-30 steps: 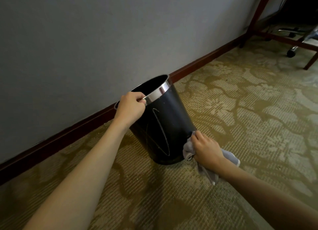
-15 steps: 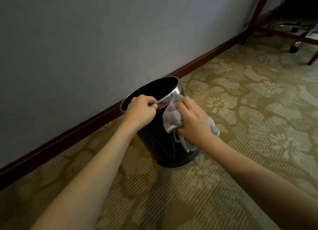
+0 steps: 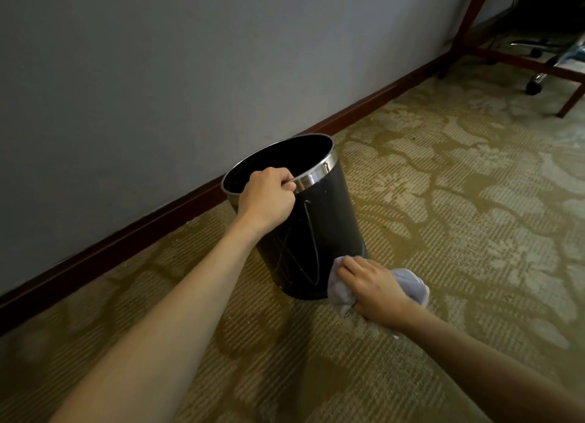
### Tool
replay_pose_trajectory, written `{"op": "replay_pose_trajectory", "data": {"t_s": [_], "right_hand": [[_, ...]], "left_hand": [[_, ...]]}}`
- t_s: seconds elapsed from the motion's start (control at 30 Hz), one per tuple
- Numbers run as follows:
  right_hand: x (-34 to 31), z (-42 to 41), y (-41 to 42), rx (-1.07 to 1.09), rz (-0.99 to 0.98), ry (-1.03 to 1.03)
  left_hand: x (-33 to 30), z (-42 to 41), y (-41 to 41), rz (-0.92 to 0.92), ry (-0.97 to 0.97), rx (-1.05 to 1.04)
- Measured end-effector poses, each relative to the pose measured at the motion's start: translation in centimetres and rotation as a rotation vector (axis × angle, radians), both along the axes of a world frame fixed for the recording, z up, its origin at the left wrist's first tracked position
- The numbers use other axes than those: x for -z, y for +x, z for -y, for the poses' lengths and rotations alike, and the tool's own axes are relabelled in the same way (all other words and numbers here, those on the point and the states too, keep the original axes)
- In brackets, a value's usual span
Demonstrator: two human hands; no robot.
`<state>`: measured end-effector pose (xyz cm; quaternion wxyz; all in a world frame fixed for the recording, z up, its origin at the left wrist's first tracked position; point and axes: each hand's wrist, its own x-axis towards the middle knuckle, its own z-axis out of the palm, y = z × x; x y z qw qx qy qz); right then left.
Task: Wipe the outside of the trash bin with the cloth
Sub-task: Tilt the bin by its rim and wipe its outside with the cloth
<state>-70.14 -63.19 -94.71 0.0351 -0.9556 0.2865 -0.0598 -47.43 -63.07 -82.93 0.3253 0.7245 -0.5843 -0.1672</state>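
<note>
Trash bin: the black trash bin [image 3: 323, 220] with a shiny metal band at its rim is standing on the patterned carpet [image 3: 443, 201], tilting slightly, near the middle of the view and close to the wall [image 3: 158, 74]. Its open mouth is facing up and toward the far side. Thin light scratch-like lines are showing on its near face.

Left hand: the left hand [image 3: 266, 197] is gripping the near-left part of the bin's rim, fingers curling over the metal band and into the opening, the arm reaching in from the near left.

Right hand: the right hand [image 3: 373, 288] is clutching the cloth and pressing it against the bin's lower right side, just above the carpet. The fingers are curling into the fabric.

Cloth: the pale grey cloth [image 3: 408, 285] is bunching under and around the right hand, one part touching the bin's base at the near right, another part spilling out to the right of the hand.

Bin relative to hands: the bin is sitting between the two hands, the left one at its top, the right one at its bottom edge.

Surroundings: a dark red baseboard [image 3: 126, 232] is running along the foot of the wall; wooden furniture legs [image 3: 468, 20] and a chair caster [image 3: 533, 88] are showing at the far right.
</note>
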Motion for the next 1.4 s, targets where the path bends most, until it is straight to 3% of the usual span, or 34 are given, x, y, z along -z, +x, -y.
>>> {"op": "replay_pose_trajectory", "data": {"t_s": [0.1,0.23,0.33,0.43,0.63,0.83,0.9,1.1,1.4], "right_hand": [[-0.3,0.8,-0.3,0.206,0.021,0.035],[-2.4,2.6,-1.1,0.348,0.282,0.039],[-3.8,3.3,-1.5,0.394,0.492,0.013],[-4.8,3.7,-1.7,0.408,0.575,0.006],[-7.4,4.6,0.0,0.375,0.528,0.037],[-12.7,4.8,6.4,0.192,0.577,-0.035],[-13.1,4.7,7.9,0.187,0.506,-0.030],[-11.1,4.5,7.6,0.215,0.372,0.012],[-5.8,4.6,1.7,0.479,0.261,0.159]], "left_hand": [[0.0,0.3,-1.0,0.066,-0.020,-0.014],[-0.3,0.4,-2.1,0.099,-0.035,-0.024],[-1.0,1.2,-2.1,-0.030,0.007,-0.081],[-1.2,1.8,-1.3,-0.191,0.106,-0.155],[-1.7,2.0,0.1,-0.346,0.173,-0.134],[-1.2,1.2,2.0,-0.427,0.149,-0.125],[-0.9,0.9,2.7,-0.467,0.149,-0.104],[0.3,1.0,4.0,-0.506,0.111,-0.088],[1.3,1.1,6.9,-0.589,0.127,-0.136]]}}
